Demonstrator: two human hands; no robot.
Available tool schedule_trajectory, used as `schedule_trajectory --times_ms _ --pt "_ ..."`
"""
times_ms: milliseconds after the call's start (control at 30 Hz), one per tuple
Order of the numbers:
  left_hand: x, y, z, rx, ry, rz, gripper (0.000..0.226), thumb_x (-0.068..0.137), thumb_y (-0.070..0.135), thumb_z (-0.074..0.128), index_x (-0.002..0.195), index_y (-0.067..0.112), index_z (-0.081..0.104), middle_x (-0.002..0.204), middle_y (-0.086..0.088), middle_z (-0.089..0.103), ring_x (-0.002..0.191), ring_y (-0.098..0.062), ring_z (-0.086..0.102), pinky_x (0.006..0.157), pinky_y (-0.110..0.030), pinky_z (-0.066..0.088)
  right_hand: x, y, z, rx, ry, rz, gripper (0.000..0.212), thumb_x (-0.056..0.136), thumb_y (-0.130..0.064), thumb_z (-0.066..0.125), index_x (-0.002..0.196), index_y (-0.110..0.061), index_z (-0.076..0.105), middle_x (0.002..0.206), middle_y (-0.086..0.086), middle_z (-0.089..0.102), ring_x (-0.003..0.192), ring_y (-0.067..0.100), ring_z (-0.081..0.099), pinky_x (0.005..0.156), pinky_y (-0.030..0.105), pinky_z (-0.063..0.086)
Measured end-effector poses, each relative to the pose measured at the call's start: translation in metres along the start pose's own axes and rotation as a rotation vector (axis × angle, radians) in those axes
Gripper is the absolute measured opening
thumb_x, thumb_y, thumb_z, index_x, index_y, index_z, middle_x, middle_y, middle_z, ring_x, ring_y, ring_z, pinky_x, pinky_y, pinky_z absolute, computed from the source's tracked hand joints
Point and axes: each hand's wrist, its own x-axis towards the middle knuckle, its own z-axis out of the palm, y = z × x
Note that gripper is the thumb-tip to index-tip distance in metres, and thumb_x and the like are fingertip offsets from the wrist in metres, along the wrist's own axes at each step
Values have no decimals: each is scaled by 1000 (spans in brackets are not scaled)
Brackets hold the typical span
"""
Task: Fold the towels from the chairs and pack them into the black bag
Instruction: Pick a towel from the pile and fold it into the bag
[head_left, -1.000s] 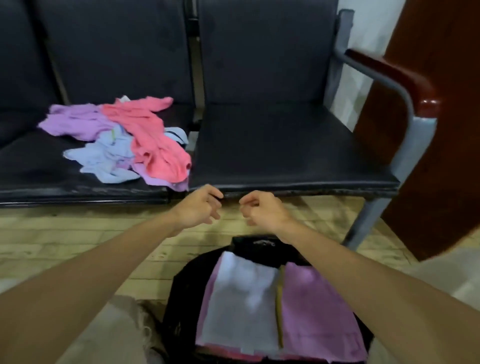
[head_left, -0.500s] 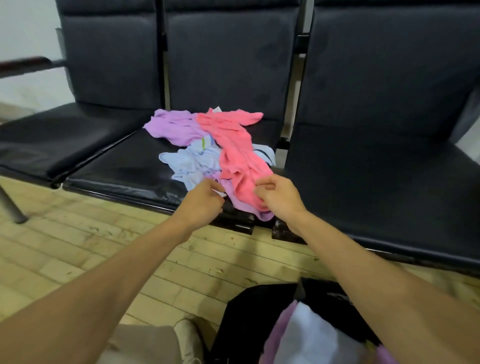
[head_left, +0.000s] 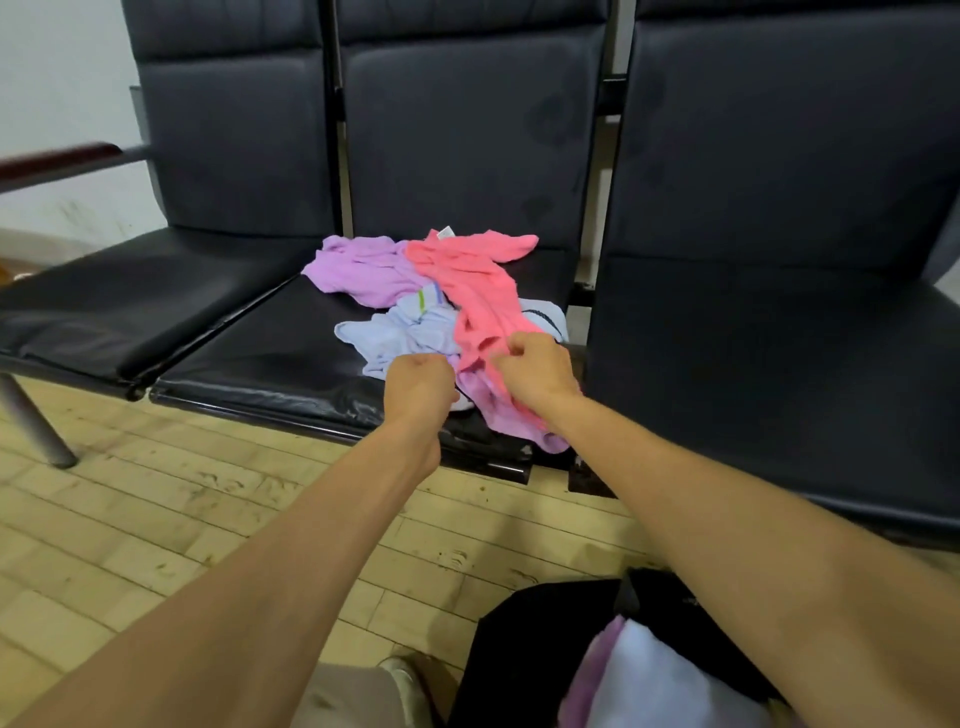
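Note:
A loose pile of towels lies on the middle chair seat (head_left: 270, 358): a pink towel (head_left: 483, 291) on top, a purple towel (head_left: 363, 270) behind it, a light blue towel (head_left: 400, 332) and another purple one (head_left: 504, 415) at the seat's front edge. My right hand (head_left: 535, 371) pinches the near end of the pink towel. My left hand (head_left: 421, 379) is curled into the cloth just left of it, where pink meets light blue; its fingertips are hidden. The black bag (head_left: 519, 649) stands open on the floor at bottom right, with folded towels (head_left: 649, 680) inside.
Three joined black chairs stand in a row; the left seat (head_left: 119, 306) and the right seat (head_left: 769, 364) hold nothing. A metal leg (head_left: 31, 426) stands at the left. The floor (head_left: 156, 545) is pale wood. My knee and shoe (head_left: 395, 675) are beside the bag.
The view swung left from the right chair to the towel pile. Both hands moved from above the bag to the pile and closed on the near end of the pink towel.

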Motion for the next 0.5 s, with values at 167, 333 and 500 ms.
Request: schedule_trajectory --times_ms 167,333,500 --pt "-17 15 19 -233 -95 -76 6 90 7 46 90 7 52 92 -6 55 90 -22 59 83 -36 48 -8 -11 -43 544 87 88 25 101 -19 38 102 -9 60 101 6 59 89 16 56 74 29 46" --pt "-38 31 49 -363 -245 -161 8 91 24 51 83 22 50 100 -5 57 95 -25 57 85 -39 48 -27 -7 -101 1160 86 182 34 102 -18 41 126 2 58 124 18 62 112 30 59 106 44 43" --pt "-46 23 92 -300 -352 -146 23 91 32 47 105 15 56 86 -4 56 77 -22 52 85 -39 47 -55 31 -153 1076 146 209 39 102 -31 43 113 -1 65 112 16 70 105 30 66 97 44 50"
